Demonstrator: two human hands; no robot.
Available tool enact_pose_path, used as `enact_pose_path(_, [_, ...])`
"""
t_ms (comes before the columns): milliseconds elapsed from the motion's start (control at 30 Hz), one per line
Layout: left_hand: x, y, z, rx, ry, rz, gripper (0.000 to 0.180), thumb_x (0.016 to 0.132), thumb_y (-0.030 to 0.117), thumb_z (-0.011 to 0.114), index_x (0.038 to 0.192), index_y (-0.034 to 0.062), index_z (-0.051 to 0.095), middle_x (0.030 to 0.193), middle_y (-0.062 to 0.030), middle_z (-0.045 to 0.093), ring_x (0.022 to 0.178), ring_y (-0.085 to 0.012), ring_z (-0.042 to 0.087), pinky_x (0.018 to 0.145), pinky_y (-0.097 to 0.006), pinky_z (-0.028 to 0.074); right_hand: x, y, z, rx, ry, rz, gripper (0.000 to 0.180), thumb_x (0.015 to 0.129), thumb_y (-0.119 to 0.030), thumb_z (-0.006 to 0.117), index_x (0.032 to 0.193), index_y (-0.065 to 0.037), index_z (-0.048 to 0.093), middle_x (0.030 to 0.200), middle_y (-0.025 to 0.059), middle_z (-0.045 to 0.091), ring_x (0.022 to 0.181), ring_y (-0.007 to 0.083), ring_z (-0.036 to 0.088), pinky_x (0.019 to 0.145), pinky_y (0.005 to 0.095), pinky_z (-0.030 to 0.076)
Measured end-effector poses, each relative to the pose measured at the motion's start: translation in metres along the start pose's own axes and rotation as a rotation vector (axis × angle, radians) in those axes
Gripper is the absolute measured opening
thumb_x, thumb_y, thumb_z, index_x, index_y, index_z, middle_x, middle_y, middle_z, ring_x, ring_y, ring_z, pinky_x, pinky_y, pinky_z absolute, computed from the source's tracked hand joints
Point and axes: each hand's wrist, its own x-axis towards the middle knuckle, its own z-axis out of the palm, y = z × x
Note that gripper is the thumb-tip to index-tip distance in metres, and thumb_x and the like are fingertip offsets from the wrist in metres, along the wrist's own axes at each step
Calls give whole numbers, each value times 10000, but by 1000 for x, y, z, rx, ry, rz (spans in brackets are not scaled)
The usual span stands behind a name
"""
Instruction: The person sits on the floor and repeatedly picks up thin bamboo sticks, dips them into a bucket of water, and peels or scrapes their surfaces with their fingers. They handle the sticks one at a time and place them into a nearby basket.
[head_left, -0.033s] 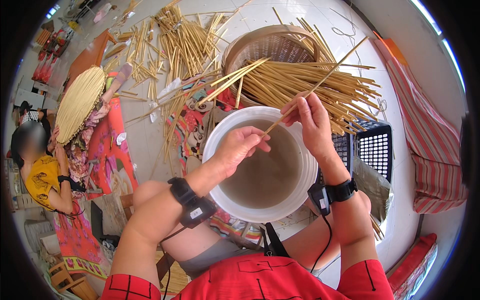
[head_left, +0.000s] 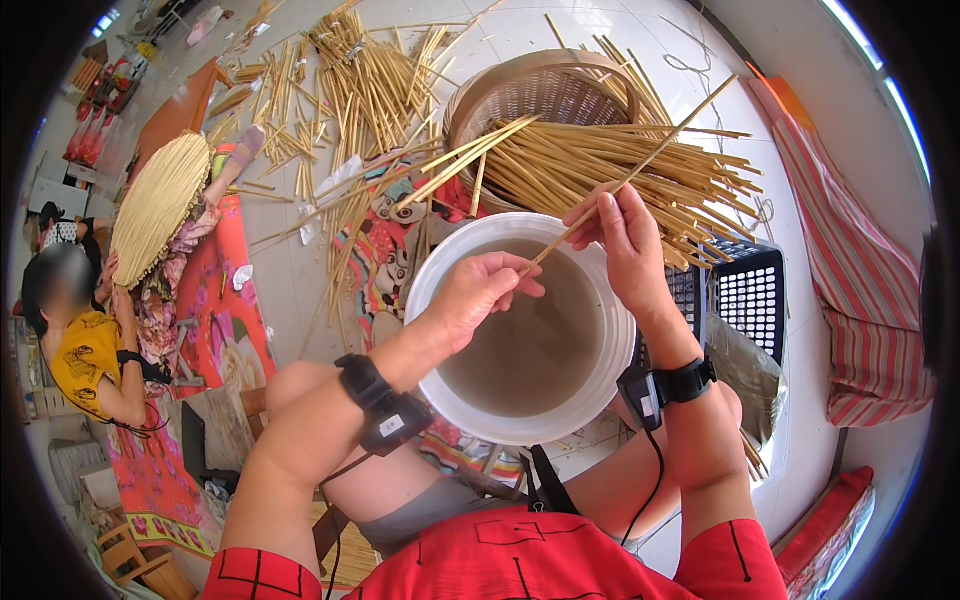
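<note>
A long tan straw stalk (head_left: pixel 660 143) slants up to the right between my two hands. My left hand (head_left: pixel 477 296) pinches its lower end over a white bucket (head_left: pixel 622 345) of murky water. Farther up the stalk, my right hand (head_left: pixel 622 238) grips it between thumb and fingers near the bucket's right rim. Just beyond lies a thick heap of straw stalks (head_left: pixel 590 165), spread across a wicker basket (head_left: pixel 540 85) with an arched handle.
Right of the bucket stands a dark plastic crate (head_left: pixel 748 290). More stalk bundles (head_left: pixel 365 75) lie on the tiled floor at the far left. At left, a seated person (head_left: pixel 95 350) holds a round woven straw piece (head_left: pixel 160 210). Striped cloth (head_left: pixel 850 270) hangs along the right.
</note>
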Motion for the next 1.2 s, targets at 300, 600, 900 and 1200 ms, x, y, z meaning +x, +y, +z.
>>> enact_pose_path(300, [9, -8, -4, 69, 55, -28, 140, 879, 173, 579, 848, 46, 630, 699, -28, 620, 586, -53, 462, 541, -205, 370, -3, 0, 2, -68, -76, -5, 211, 1029, -159, 347, 984, -8, 487, 866, 89, 633, 720, 112, 597, 683, 244, 511])
enact_pose_path(600, [10, -15, 2, 103, 154, 49, 180, 868, 210, 588, 777, 54, 596, 667, -7, 588, 579, -51, 470, 521, -210, 337, -7, 2, 12, -72, -28, -49, 189, 1014, -144, 402, 959, 5, 503, 826, 69, 640, 678, 97, 594, 637, 233, 513])
enact_pose_path(900, [6, -7, 8, 58, 52, 108, 303, 884, 61, 494, 1154, -29, 598, 1030, -95, 665, 840, -96, 562, 787, -237, 454, 2, 5, 1, -27, 79, 107, 178, 1008, -152, 426, 988, -1, 519, 822, 72, 642, 678, 102, 610, 593, 214, 497])
enact_pose_path(1200, [6, -6, -2, 9, -32, -83, 234, 895, 133, 507, 1025, -19, 629, 834, -60, 641, 687, -79, 509, 618, -203, 395, 4, 0, -12, 77, -67, 90, 187, 1018, -132, 379, 1016, -6, 517, 871, 75, 630, 741, 107, 592, 684, 243, 504])
